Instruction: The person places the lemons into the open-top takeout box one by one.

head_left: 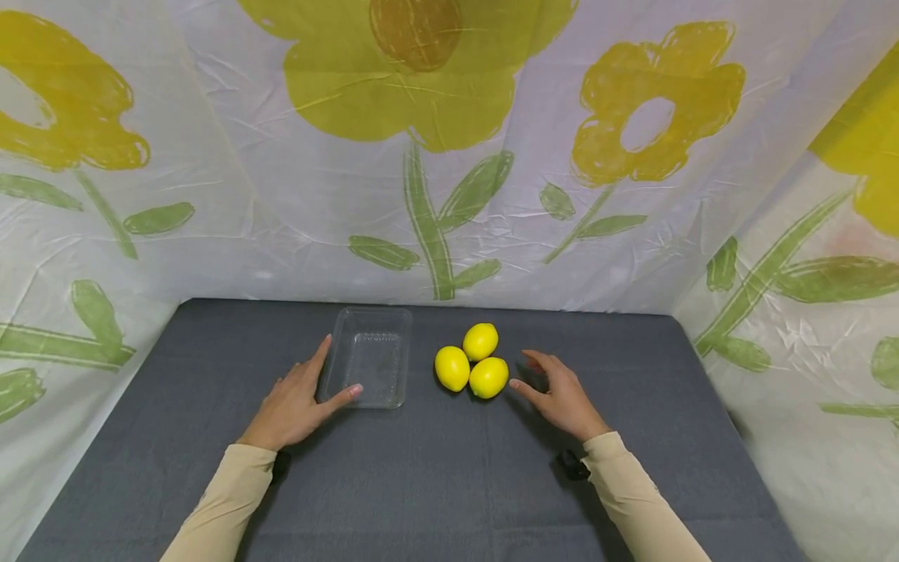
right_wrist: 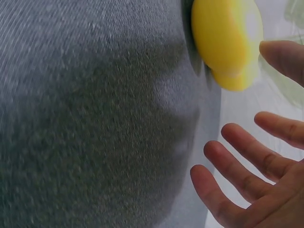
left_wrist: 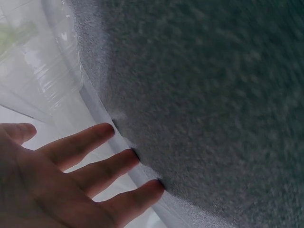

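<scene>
A clear plastic container (head_left: 372, 367) sits on the dark grey cloth, left of centre. My left hand (head_left: 295, 402) is at its left side, fingers extended, with the thumb over its near left corner. In the left wrist view the fingers of the left hand (left_wrist: 90, 175) are spread and straight. Three yellow lemons lie bunched to the right of the container: a left lemon (head_left: 452, 368), a back lemon (head_left: 481, 342) and a front lemon (head_left: 488, 378). Just right of the front lemon, my right hand (head_left: 562, 396) hovers with relaxed fingers and holds nothing.
The grey cloth (head_left: 421, 484) covers the table. Behind it and along both sides hangs a white sheet (head_left: 281, 211) printed with yellow flowers and green leaves. A dark strap (head_left: 572, 465) shows at the right wrist.
</scene>
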`<state>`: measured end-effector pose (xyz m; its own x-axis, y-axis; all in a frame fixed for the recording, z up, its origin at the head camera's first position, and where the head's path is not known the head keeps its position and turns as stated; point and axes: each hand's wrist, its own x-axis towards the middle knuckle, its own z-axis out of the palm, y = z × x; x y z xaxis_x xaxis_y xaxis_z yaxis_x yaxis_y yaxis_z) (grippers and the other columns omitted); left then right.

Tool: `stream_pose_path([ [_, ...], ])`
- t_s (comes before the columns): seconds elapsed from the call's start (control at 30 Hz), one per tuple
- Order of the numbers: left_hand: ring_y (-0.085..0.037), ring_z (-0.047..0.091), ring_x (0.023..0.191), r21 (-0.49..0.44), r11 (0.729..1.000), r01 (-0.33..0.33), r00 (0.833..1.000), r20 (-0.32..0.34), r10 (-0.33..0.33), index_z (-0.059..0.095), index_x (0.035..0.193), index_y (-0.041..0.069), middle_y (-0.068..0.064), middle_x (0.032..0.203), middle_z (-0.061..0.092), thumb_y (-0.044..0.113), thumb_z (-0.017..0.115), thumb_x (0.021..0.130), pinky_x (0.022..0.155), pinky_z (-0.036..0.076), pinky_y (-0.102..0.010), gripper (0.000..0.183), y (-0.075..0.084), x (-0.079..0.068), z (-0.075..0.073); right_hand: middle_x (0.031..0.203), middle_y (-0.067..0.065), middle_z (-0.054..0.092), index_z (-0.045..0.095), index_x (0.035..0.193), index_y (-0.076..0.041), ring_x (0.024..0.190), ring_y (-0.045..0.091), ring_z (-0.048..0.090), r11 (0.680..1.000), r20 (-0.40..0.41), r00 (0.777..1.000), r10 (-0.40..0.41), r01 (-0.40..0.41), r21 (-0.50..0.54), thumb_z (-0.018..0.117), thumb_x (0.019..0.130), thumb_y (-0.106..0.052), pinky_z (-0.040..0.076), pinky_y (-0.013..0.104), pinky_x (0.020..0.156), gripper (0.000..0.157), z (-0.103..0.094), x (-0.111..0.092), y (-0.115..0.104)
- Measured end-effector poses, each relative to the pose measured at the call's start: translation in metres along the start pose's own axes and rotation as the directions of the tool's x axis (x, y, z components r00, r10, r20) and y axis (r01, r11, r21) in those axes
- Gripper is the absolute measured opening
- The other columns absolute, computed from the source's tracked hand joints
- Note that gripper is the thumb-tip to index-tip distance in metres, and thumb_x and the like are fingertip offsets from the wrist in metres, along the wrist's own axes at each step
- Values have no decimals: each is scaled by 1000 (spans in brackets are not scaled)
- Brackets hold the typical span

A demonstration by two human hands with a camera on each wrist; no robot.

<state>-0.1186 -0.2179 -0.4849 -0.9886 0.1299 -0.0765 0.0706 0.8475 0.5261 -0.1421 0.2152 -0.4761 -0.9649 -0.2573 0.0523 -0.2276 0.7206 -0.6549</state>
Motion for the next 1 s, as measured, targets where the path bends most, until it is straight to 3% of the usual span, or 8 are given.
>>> stream_pose_path([
  [0.3, -64, 20, 141, 30, 1000, -4, 1000, 7, 4, -1, 165, 23, -29, 160, 28, 77, 58, 87, 105, 15, -82, 112, 4, 3, 3, 132, 20, 59, 51, 148, -5, 120, 38, 59, 998, 1, 998, -67, 67, 18, 80, 90, -30, 50, 55, 98, 69, 2, 6, -5],
  [0.57, -64, 22, 141, 49, 999, -18, 1000, -12, 19, 3, 165, 23, -33, 157, 31, 77, 59, 86, 105, 15, -82, 111, 3, 2, 7, 132, 20, 58, 54, 146, -8, 120, 37, 57, 995, 52, 994, -92, 89, 49, 87, 82, -30, 49, 54, 99, 76, 1, 16, -6],
  [0.77, -64, 21, 141, 43, 999, -13, 1000, -6, 14, 3, 165, 22, -32, 157, 31, 77, 60, 85, 105, 14, -82, 112, 4, 2, 6, 129, 11, 60, 64, 138, -12, 117, 32, 58, 987, 82, 985, -150, 145, 61, 90, 78, -30, 52, 50, 91, 68, 3, 23, -6],
  [1.0, -64, 21, 141, 40, 999, -2, 1000, -2, 2, 3, 165, 22, -31, 159, 30, 78, 60, 85, 104, 14, -83, 113, 3, 1, 8, 125, 9, 59, 69, 131, -13, 114, 33, 58, 988, 107, 985, -139, 130, 85, 92, 76, -27, 52, 50, 90, 61, 4, 27, -9],
])
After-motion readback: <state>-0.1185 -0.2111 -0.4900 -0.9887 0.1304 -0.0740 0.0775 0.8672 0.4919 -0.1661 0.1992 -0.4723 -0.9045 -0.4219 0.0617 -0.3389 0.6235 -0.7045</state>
